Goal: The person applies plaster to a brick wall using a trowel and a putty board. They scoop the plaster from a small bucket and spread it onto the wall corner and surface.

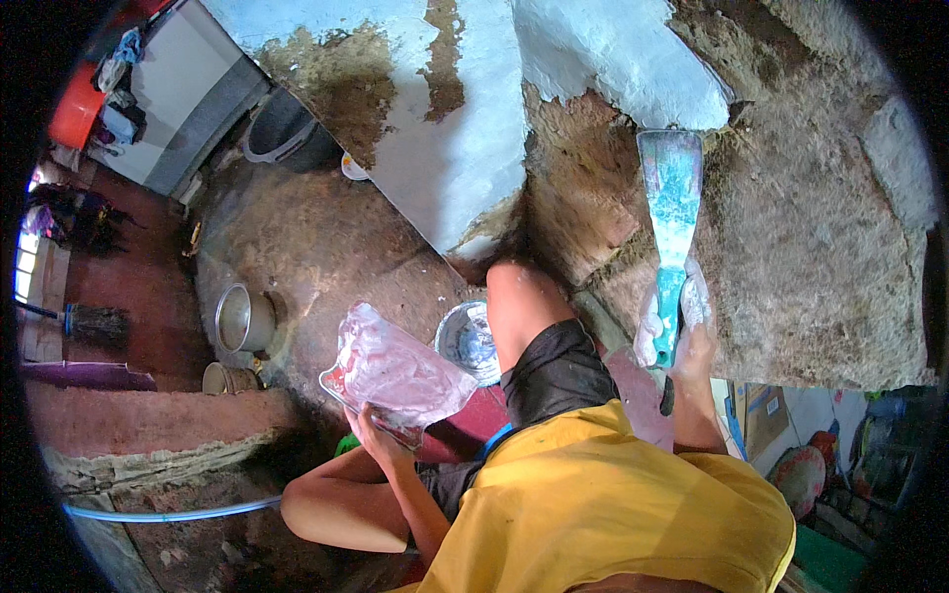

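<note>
My left hand (pixel 384 435) grips the edge of a flat piece (pixel 395 366) smeared with pinkish-white paste, held over the floor at lower middle. My right hand (pixel 680 321), coated with white residue, is closed on the teal handle of a wide putty knife (pixel 670 188). The knife's blade points up, its tip at the ragged lower edge of the white-coated wall patch (pixel 613 54); whether it touches cannot be told. Beside my bent knee stands a round container (pixel 457 341) with white residue inside.
Rough bare masonry (pixel 801 237) fills the right. On the floor (pixel 297 237) at left are a metal pot (pixel 242 316), a smaller pot (pixel 219 379) and a dark basin (pixel 277 133). A broom (pixel 89 321) lies farther left; a hose (pixel 168 514) runs at lower left.
</note>
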`<state>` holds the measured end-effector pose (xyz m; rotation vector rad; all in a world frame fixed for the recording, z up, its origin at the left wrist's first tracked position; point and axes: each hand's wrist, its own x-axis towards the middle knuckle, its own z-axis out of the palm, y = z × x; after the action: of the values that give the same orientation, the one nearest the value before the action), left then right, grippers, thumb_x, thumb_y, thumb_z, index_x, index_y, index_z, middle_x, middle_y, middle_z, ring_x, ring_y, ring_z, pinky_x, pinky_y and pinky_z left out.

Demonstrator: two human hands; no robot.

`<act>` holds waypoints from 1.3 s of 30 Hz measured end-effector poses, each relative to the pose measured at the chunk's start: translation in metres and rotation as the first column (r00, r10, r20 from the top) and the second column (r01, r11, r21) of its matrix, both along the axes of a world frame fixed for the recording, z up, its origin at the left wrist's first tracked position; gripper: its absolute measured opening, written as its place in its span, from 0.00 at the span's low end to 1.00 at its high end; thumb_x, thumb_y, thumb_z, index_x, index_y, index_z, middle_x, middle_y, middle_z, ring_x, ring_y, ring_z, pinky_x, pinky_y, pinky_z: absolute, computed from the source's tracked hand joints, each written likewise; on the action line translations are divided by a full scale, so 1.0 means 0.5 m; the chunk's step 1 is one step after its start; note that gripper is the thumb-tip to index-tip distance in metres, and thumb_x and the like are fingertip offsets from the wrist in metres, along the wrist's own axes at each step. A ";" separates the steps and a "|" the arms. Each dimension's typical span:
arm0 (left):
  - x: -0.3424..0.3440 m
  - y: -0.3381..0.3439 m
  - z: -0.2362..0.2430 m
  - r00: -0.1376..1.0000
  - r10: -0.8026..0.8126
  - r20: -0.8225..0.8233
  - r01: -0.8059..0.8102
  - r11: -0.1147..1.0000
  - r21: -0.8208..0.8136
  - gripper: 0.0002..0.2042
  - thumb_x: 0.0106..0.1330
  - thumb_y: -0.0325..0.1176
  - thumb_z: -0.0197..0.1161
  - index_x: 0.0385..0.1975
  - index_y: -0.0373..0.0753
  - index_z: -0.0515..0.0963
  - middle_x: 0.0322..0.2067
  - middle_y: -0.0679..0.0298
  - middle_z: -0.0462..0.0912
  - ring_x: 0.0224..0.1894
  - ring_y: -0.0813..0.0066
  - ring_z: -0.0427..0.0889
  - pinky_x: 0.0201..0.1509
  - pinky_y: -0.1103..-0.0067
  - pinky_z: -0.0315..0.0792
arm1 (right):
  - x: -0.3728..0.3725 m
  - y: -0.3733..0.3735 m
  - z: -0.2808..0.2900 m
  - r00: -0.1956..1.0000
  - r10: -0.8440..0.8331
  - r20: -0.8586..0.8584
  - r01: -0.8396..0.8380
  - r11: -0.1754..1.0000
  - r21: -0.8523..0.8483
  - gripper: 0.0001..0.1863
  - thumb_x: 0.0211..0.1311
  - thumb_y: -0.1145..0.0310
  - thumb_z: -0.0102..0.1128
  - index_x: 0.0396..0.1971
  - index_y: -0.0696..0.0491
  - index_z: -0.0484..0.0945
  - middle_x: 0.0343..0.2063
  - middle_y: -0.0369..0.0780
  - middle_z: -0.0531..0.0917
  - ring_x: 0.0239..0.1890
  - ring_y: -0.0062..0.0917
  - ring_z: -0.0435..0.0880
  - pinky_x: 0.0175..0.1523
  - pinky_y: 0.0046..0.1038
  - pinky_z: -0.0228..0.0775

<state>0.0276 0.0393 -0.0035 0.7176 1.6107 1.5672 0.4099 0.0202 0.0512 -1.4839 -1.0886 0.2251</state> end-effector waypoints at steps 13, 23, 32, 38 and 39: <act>-0.005 0.001 0.005 0.994 -0.099 0.055 0.096 0.994 0.054 0.30 0.57 0.38 0.51 0.58 0.31 0.53 0.54 0.58 0.60 0.53 0.68 0.61 0.57 0.76 0.54 | -0.096 0.032 0.135 0.557 0.427 -0.712 -0.421 0.884 0.201 0.24 0.60 0.63 0.44 0.53 0.60 0.57 0.17 0.35 0.68 0.14 0.15 0.66 0.16 0.18 0.60; -0.054 -0.015 0.000 0.872 0.004 -0.490 0.011 1.000 0.029 0.19 0.63 0.28 0.46 0.55 0.34 0.57 0.43 0.56 0.68 0.40 0.73 0.66 0.48 0.79 0.60 | -0.297 0.082 -0.055 0.594 0.802 -0.065 -0.774 0.548 -0.318 0.15 0.50 0.65 0.59 0.36 0.57 0.72 0.22 0.44 0.77 0.24 0.28 0.78 0.30 0.26 0.69; -0.044 -0.122 -0.117 0.995 -0.099 -0.004 0.099 0.995 -0.003 0.18 0.57 0.29 0.41 0.46 0.30 0.66 0.43 0.56 0.71 0.46 0.72 0.69 0.51 0.79 0.60 | -0.529 0.042 -0.177 0.412 0.904 0.109 -0.844 0.424 -0.327 0.30 0.45 0.69 0.56 0.51 0.64 0.62 0.42 0.55 0.72 0.48 0.47 0.68 0.54 0.40 0.58; -0.010 -0.096 -0.092 0.855 0.172 0.489 -0.175 0.984 -0.041 0.14 0.64 0.37 0.44 0.37 0.32 0.71 0.34 0.62 0.74 0.36 0.78 0.71 0.43 0.82 0.65 | -0.548 0.033 -0.163 0.214 0.969 0.121 -0.741 0.242 -0.627 0.28 0.50 0.66 0.52 0.52 0.63 0.61 0.43 0.56 0.69 0.48 0.52 0.65 0.54 0.44 0.56; -0.028 -0.104 -0.114 0.921 0.139 0.364 -0.124 0.990 -0.065 0.13 0.65 0.37 0.46 0.36 0.32 0.70 0.32 0.63 0.74 0.34 0.80 0.71 0.40 0.83 0.66 | -0.546 0.035 -0.166 0.189 0.963 0.194 -0.754 0.269 -0.600 0.26 0.50 0.66 0.52 0.50 0.62 0.63 0.40 0.54 0.70 0.46 0.49 0.67 0.53 0.44 0.57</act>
<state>0.0138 -0.0129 -0.0604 0.2721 1.4260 1.6452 0.1369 0.0378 -0.0319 -1.0078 -2.4974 0.9519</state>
